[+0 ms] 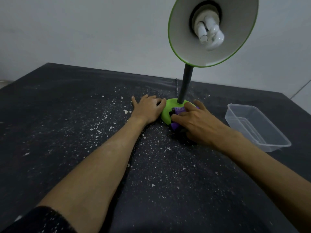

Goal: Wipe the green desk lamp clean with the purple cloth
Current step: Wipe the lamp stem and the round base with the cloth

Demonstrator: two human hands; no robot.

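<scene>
The green desk lamp stands on the black table, its round green base (pixel 166 113) near the middle, a dark neck (pixel 186 84) rising to a green-rimmed shade (pixel 213 31) with a white bulb facing me. My left hand (pixel 148 109) lies flat on the table with fingers straight, its thumb against the left side of the base. My right hand (pixel 196 121) presses the purple cloth (pixel 178 111) onto the right front of the base, fingers curled over it. Most of the cloth is hidden under that hand; a purple fold (pixel 175 126) shows below.
The black table (pixel 67 132) is strewn with white flecks and dust. An empty clear plastic container (pixel 255 126) sits to the right of the lamp. A pale wall stands behind the table's far edge. A dark cord (pixel 176 84) runs behind the lamp.
</scene>
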